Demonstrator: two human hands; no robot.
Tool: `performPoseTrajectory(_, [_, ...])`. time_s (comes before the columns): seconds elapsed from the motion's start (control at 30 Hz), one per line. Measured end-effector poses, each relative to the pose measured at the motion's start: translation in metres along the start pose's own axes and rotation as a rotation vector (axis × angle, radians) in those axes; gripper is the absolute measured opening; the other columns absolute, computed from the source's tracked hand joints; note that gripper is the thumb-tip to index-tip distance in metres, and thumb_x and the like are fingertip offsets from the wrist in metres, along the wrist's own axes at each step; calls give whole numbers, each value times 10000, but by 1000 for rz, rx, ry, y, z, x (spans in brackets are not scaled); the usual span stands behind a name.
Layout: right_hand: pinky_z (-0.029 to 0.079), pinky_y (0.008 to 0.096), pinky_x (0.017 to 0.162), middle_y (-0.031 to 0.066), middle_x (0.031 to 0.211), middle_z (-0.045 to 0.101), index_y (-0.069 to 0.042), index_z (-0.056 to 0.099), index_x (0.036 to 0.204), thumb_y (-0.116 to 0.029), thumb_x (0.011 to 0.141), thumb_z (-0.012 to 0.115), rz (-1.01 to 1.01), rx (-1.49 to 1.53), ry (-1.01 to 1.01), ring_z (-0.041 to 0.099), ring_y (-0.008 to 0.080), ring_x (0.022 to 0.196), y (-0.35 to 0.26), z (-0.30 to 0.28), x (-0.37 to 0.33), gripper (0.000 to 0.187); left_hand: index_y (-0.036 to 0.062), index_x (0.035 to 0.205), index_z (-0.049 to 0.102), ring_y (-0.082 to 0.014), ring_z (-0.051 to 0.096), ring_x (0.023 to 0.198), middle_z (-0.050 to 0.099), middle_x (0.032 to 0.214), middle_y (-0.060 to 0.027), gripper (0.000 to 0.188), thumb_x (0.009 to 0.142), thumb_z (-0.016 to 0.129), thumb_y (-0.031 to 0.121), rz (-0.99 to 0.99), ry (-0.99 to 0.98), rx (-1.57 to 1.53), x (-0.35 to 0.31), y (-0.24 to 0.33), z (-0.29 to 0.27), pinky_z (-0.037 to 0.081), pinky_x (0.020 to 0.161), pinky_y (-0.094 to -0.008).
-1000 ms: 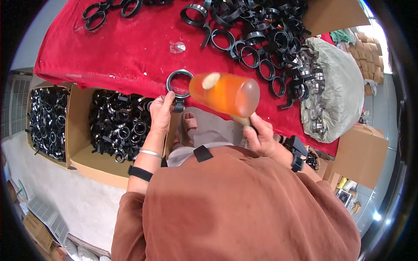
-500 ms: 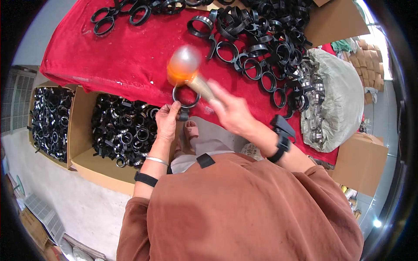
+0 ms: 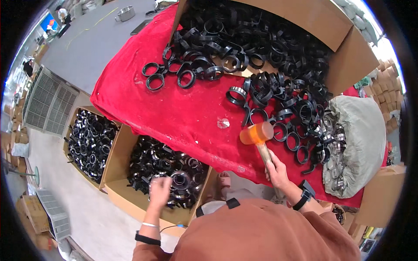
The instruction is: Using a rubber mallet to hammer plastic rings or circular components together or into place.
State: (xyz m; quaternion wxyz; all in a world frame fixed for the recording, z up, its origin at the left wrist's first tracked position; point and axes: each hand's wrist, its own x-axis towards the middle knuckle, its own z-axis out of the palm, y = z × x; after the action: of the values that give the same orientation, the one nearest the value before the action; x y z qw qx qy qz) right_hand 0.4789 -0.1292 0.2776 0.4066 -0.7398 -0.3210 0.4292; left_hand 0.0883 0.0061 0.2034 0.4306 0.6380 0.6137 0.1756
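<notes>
My right hand (image 3: pixel 277 168) is wrapped round the wooden handle of a mallet (image 3: pixel 256 133) with an orange head. The mallet is held over the near part of the red cloth. My left hand (image 3: pixel 160 191) is over the open cardboard box (image 3: pixel 119 185) beside the table. Motion blurs its fingers. Just right of that hand is a black ring fitting (image 3: pixel 180 180), larger in view than the rings behind it; whether the fingers touch it I cannot tell. Loose black ring fittings (image 3: pixel 291 108) lie heaped on the cloth beyond the mallet.
A red cloth (image 3: pixel 174 108) covers the table. At its back, a large carton (image 3: pixel 300 19) spills black rings. A pale sack (image 3: pixel 359 130) with shiny metal rings stands right. Another box of rings (image 3: pixel 89 143) is at left, with a grey crate (image 3: pixel 51 104) behind.
My left hand has moved off the table edge, down and left over the box, with the ring no longer under the mallet. My right hand has carried the mallet rightward. The view has shifted.
</notes>
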Motion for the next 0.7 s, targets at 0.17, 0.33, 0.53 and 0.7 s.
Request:
performPoseTrajectory(0.17, [448, 252, 505, 22, 660, 525, -103, 350, 1376, -119, 894, 460, -56, -131, 6, 508, 87, 522, 11, 3, 6, 495, 15, 882, 585, -321, 550, 841, 580, 867, -154, 168, 800, 635, 154, 488, 418, 254, 95, 73, -21, 446, 747, -394])
performPoseTrajectory(0.33, [464, 276, 531, 50, 665, 542, -91, 357, 1362, -122, 890, 456, -108, -202, 14, 535, 119, 539, 11, 4, 11, 484, 44, 1183, 492, -299, 456, 1117, 468, 1264, -109, 410, 803, 593, 163, 534, 524, 687, 214, 124, -27, 416, 879, -434])
performPoseTrajectory(0.53, [480, 308, 604, 79, 671, 561, -92, 384, 1335, -127, 889, 456, -77, -208, 28, 579, 168, 601, 5, 3, 10, 453, 100, 1038, 598, -333, 314, 1266, 420, 1305, -109, 267, 779, 559, 151, 340, 333, 1163, 277, 157, -39, 223, 989, -646])
performPoseTrajectory(0.7, [484, 309, 638, 81, 714, 594, -78, 420, 1303, -140, 880, 504, -50, -186, 29, 586, 162, 639, 16, 0, 10, 436, 33, 980, 589, -326, 468, 1108, 536, 1117, -153, 215, 815, 595, 172, 736, 208, 596, 233, 169, -36, 356, 936, -492])
